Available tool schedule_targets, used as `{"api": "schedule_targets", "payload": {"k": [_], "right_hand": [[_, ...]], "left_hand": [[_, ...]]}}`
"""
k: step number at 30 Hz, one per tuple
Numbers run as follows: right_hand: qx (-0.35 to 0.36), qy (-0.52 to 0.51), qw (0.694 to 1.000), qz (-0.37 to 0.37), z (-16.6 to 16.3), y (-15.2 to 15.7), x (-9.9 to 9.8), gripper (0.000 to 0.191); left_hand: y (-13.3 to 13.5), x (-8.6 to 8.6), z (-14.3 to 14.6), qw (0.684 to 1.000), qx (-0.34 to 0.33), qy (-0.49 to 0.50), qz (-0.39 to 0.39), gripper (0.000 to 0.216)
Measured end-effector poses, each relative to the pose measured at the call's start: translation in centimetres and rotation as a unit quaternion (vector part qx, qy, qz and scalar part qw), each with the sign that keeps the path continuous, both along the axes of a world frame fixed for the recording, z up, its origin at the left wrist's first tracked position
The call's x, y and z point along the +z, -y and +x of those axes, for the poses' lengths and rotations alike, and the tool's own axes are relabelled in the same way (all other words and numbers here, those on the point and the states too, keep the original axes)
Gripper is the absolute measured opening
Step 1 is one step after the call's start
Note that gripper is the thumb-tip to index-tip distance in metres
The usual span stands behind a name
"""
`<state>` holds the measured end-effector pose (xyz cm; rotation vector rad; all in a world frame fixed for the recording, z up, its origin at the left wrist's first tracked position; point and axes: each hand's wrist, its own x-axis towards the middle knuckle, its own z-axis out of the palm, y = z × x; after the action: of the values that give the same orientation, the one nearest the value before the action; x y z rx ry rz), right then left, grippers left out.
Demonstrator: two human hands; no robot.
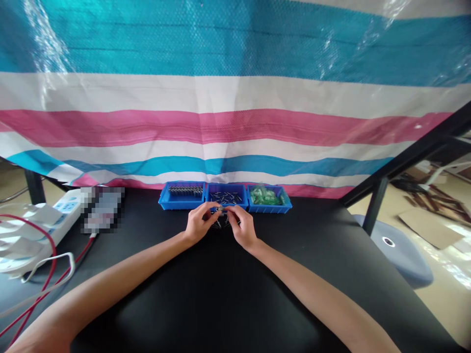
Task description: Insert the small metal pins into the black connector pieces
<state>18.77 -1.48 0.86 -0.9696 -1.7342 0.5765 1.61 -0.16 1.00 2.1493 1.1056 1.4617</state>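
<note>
Both hands meet just in front of the middle blue bin (235, 188). My left hand (199, 224) pinches a small metal part (220, 209), too small to name, between thumb and fingertips. From the other side, my right hand (242, 226) has its thumb and fingers closed at the same spot; what its fingertips grip is too small to make out. Thin loose metal pins (218, 224) lie on the black table (206, 289) below and between the hands. Slim metal pins or screws are scattered inside the middle bin.
The left blue bin (181, 199) holds rows of short metal cylinders; the right blue bin (272, 208) holds green pieces. A white power strip (61, 208), red cable (55, 252) and blurred-out device (103, 208) lie left. Striped sheeting (235, 127) hangs behind. A grey stool (397, 255) stands right.
</note>
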Motion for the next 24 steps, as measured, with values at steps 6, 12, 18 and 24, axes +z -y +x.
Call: {"api": "schedule_targets", "payload": {"k": [6, 12, 18, 24], "right_hand": [[0.001, 0.0, 1.0, -0.007, -0.02, 0.16, 0.26, 0.02], [0.001, -0.005, 1.0, -0.01, -0.07, 0.16, 0.24, 0.02], [-0.005, 0.005, 1.0, -0.004, -0.03, 0.12, 0.23, 0.019], [0.0, 0.001, 1.0, 0.0, 0.01, 0.1, 0.09, 0.019]], "left_hand": [[0.0, -0.08, -0.03, 1.0, 0.005, -0.002, 0.002, 0.015], [0.06, 0.02, -0.08, 1.0, -0.007, 0.008, 0.008, 0.018], [0.23, 0.61, -0.22, 1.0, -0.028, 0.001, 0.006, 0.026], [0.17, 0.61, -0.31, 1.0, -0.027, -0.009, -0.005, 0.031]]}}
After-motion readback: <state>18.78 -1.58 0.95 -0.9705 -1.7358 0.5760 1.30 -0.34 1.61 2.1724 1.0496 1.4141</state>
